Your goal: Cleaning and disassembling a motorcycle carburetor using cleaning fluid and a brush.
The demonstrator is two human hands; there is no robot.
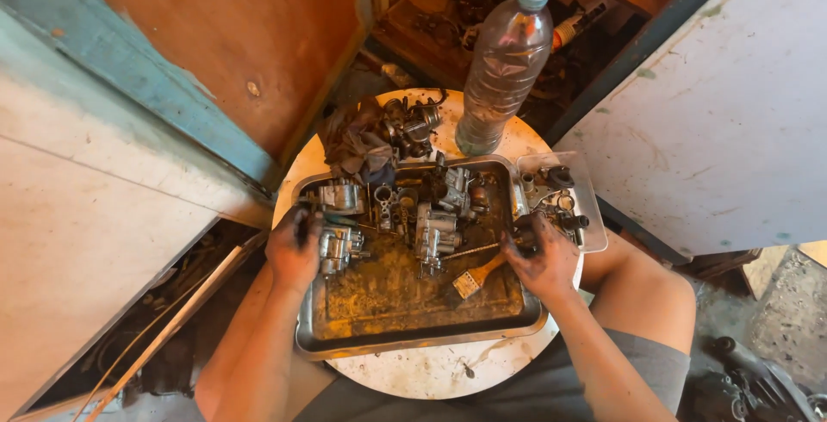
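A dirty metal tray (413, 336) sits on a round white table (431, 370), stained yellow-brown inside. Several grey carburetor bodies (437, 231) and small metal parts lie in its far half. My left hand (295, 250) grips the tray's left rim next to one carburetor body (341, 245). My right hand (544, 260) rests on the tray's right rim, fingers curled near the wooden handle of a small brush (475, 277) lying in the tray. Whether the right hand holds the brush handle is unclear.
A clear plastic bottle (504, 65) with a blue cap stands at the table's far edge. A dark rag and more parts (370, 138) lie behind the tray. A small clear tray (564, 198) holds parts at the right. Painted wooden panels (129, 129) flank both sides.
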